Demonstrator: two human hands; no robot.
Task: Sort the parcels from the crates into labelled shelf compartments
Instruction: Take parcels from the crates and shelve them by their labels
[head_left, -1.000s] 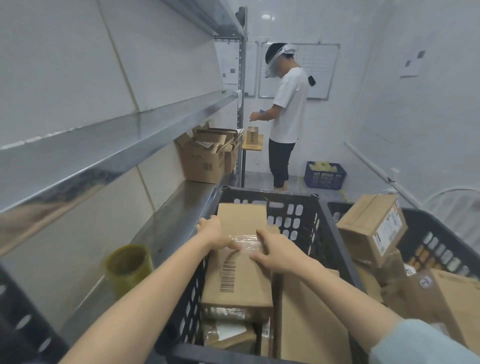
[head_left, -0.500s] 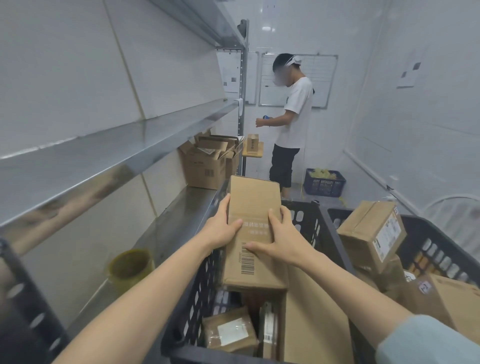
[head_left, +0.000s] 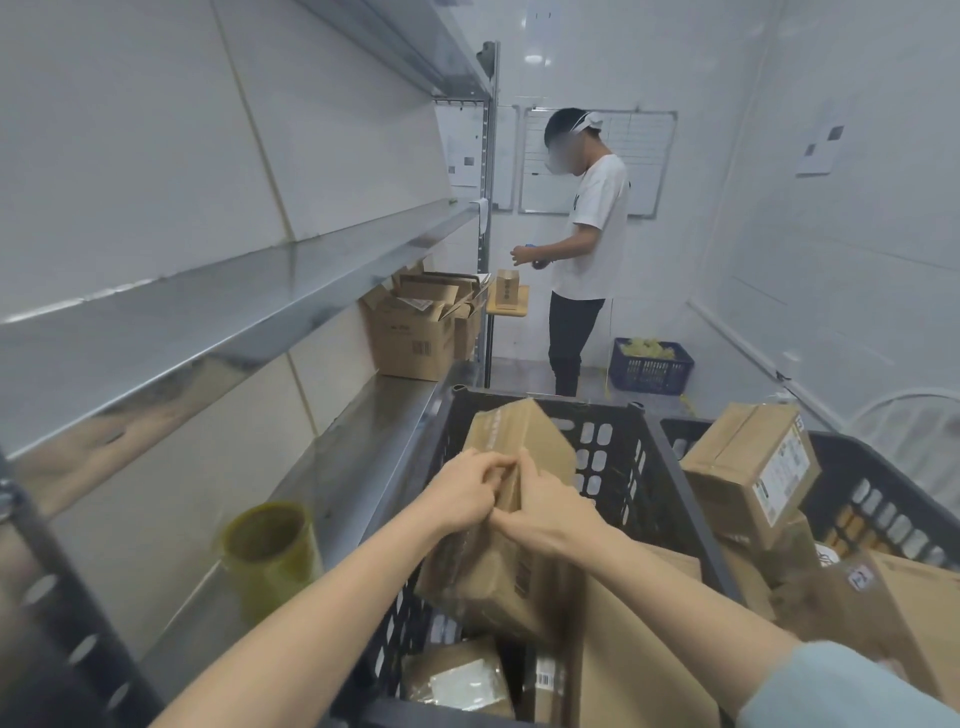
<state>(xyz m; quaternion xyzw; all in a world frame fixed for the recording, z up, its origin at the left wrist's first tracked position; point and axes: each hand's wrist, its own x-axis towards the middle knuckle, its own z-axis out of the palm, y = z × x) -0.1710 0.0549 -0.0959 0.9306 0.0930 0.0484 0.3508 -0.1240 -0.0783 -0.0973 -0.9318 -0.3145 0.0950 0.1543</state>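
Observation:
A long brown cardboard parcel (head_left: 511, 525) is held tilted above the black crate (head_left: 631, 452) in front of me. My left hand (head_left: 460, 493) grips its left side, fingers curled over the upper edge. My right hand (head_left: 550, 512) grips the right side, close to the left hand. More parcels lie in the crate below, among them a small taped one (head_left: 457, 680). A second black crate (head_left: 872, 499) to the right holds several boxes, one with a white label (head_left: 753, 478). The steel shelf (head_left: 337, 467) runs along my left.
A roll of yellowish tape (head_left: 267, 551) stands on the lower shelf. Opened cartons (head_left: 415, 332) sit at the shelf's far end. A person in a white shirt (head_left: 587, 249) stands at the back by a small table, next to a blue basket (head_left: 652, 364).
Both hands lifted the parcel out of the crate, raised it upright, then turned it over onto its edge and lowered it a little. The person at the back turned slightly.

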